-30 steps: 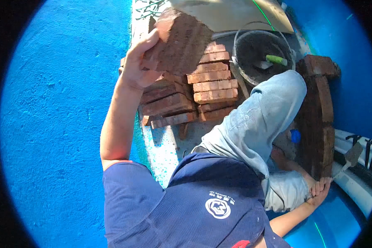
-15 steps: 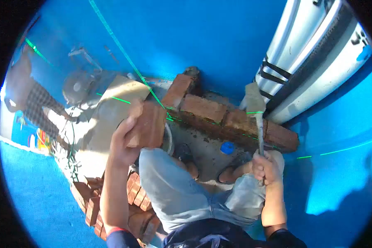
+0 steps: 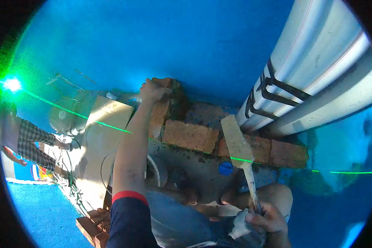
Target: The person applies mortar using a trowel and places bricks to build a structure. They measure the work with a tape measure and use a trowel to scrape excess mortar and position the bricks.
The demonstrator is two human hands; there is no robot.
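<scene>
My left hand (image 3: 151, 91) stretches up to the far end of the low brick row (image 3: 190, 134), gripping a red brick (image 3: 163, 82) at the raised corner against the blue wall. My right hand (image 3: 266, 217) holds a long-handled trowel (image 3: 237, 140) low at right, its broad mortar-coloured blade hanging over the row with a green laser line across it. A blue lid-like disc (image 3: 225, 168) lies beside the row. Partly behind my left forearm is a bucket (image 3: 156, 167).
White pipes (image 3: 314, 82) with black brackets run up the right. At left stand a pale board (image 3: 95, 149), tangled cables (image 3: 68, 169) and another person in checked trousers (image 3: 37, 144). A brick pile (image 3: 87, 227) lies at lower left; a bright green laser glare (image 3: 12, 84) is beyond.
My view has swung toward the brick row. My left hand has moved forward with the brick from above my knee to the row's far end. My right hand still holds the trowel.
</scene>
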